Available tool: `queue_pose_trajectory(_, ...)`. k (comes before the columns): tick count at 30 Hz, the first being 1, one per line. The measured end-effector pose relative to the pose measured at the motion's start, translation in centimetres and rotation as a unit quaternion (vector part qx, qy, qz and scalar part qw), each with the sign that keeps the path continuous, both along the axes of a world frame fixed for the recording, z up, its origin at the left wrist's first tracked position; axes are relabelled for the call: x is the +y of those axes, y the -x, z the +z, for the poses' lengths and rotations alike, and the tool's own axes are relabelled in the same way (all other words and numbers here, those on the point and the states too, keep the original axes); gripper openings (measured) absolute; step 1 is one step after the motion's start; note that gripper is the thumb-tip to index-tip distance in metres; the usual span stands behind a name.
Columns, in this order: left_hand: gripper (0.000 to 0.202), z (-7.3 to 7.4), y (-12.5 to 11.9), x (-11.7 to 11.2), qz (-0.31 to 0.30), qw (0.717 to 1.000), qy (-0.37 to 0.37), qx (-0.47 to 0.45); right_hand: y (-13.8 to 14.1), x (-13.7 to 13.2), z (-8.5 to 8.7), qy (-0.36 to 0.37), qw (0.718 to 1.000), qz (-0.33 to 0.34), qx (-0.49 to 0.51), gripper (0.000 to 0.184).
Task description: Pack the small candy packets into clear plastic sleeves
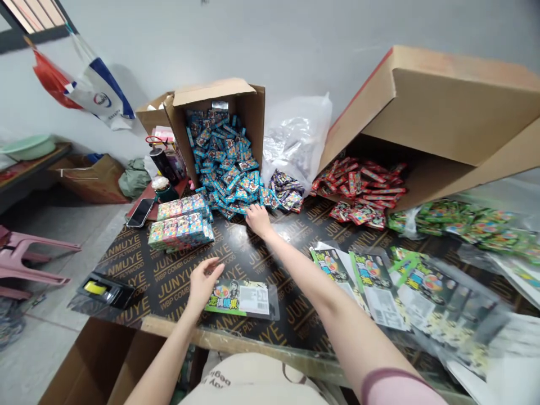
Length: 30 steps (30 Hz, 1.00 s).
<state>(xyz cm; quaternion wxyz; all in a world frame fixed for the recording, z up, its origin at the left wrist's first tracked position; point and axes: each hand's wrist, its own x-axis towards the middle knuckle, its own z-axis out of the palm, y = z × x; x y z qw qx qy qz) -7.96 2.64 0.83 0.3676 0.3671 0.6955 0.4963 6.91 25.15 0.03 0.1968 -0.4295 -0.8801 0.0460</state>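
Observation:
My right hand (258, 220) reaches to the front edge of a pile of small blue candy packets (230, 163), its fingertips at the nearest ones. Its fingers are slightly bent and a little apart, with no packet visibly in them. My left hand (206, 282) hovers at the left end of a flat printed candy pouch (242, 298), thumb and fingers apart and nothing between them. The pouch lies face up near the table's front edge. The blue packets spill from a cardboard box (258, 124) tipped on its side.
Stacked candy boxes (181, 225) stand on the left, beside a phone (140, 212) and a black tape dispenser (105, 291). Purple packets (287, 191), red packets (363, 185) and green packets (468, 222) lie along the back. More printed pouches (375, 287) fan out at right under a large carton (455, 112).

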Motion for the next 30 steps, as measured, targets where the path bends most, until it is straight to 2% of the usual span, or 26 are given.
queue_pose_trajectory(3, 0.054, 0.4, -1.6, 2.8, 0.001, 0.974, 0.034, -0.225, -1.1, -3.6, -0.2, -0.015, 0.999, 0.032, -0.008, 0.026)
queue_pose_trajectory(5, 0.052, 0.1, -2.7, 4.0, 0.001, 0.952, 0.032, -0.303, -2.6, -7.4, -0.8, -0.037, 0.996, 0.086, -0.005, 0.024)
queue_pose_trajectory(7, 0.044, -0.3, -3.8, 4.6, -0.020, 0.944, 0.035, -0.326, -4.4, -11.2, -1.0, -0.058, 0.986, 0.152, 0.023, 0.021)
queue_pose_trajectory(9, 0.037, -0.6, -4.8, 4.8, -0.051, 0.941, 0.056, -0.331, -6.2, -13.9, -0.6, -0.046, 0.980, 0.181, 0.068, 0.027)
queue_pose_trajectory(12, 0.031, -0.6, -5.9, 4.3, -0.127, 0.926, 0.103, -0.340, -8.3, -15.6, 0.7, 0.041, 0.975, 0.169, 0.136, 0.066)
queue_pose_trajectory(14, 0.030, -0.4, -6.2, 3.9, -0.198, 0.918, 0.123, -0.320, -9.3, -15.9, 1.4, 0.111, 0.963, 0.173, 0.176, 0.077)
queue_pose_trajectory(17, 0.043, -0.4, -6.2, 3.0, -0.286, 0.926, 0.104, -0.225, -10.8, -16.0, 1.5, 0.147, 0.953, 0.157, 0.212, 0.073)
queue_pose_trajectory(19, 0.059, -0.9, -5.7, 2.2, -0.349, 0.932, 0.051, -0.079, -12.1, -16.3, 0.8, 0.116, 0.966, 0.105, 0.204, 0.070)
queue_pose_trajectory(20, 0.070, -1.3, -5.5, 1.7, -0.385, 0.923, 0.021, 0.018, -12.8, -16.5, 0.3, 0.095, 0.974, 0.077, 0.189, 0.070)
queue_pose_trajectory(21, 0.083, -1.7, -5.2, 1.2, -0.419, 0.900, -0.003, 0.121, -13.5, -16.7, -0.3, 0.078, 0.981, 0.054, 0.170, 0.071)
queue_pose_trajectory(23, 0.103, -2.8, -4.9, 0.4, -0.467, 0.834, -0.023, 0.293, -14.6, -17.2, -1.4, 0.064, 0.990, 0.033, 0.121, 0.075)
queue_pose_trajectory(24, 0.105, -3.2, -4.8, 0.1, -0.474, 0.807, -0.021, 0.351, -15.0, -17.5, -1.8, 0.067, 0.993, 0.036, 0.094, 0.076)
queue_pose_trajectory(26, 0.103, -3.8, -4.8, -0.2, -0.467, 0.780, -0.020, 0.416, -15.4, -18.2, -2.4, 0.079, 0.995, 0.051, 0.046, 0.077)
queue_pose_trajectory(30, 0.113, -3.7, -5.0, 0.0, -0.443, 0.775, -0.059, 0.447, -15.1, -19.2, -2.2, 0.098, 0.992, 0.078, 0.016, 0.075)
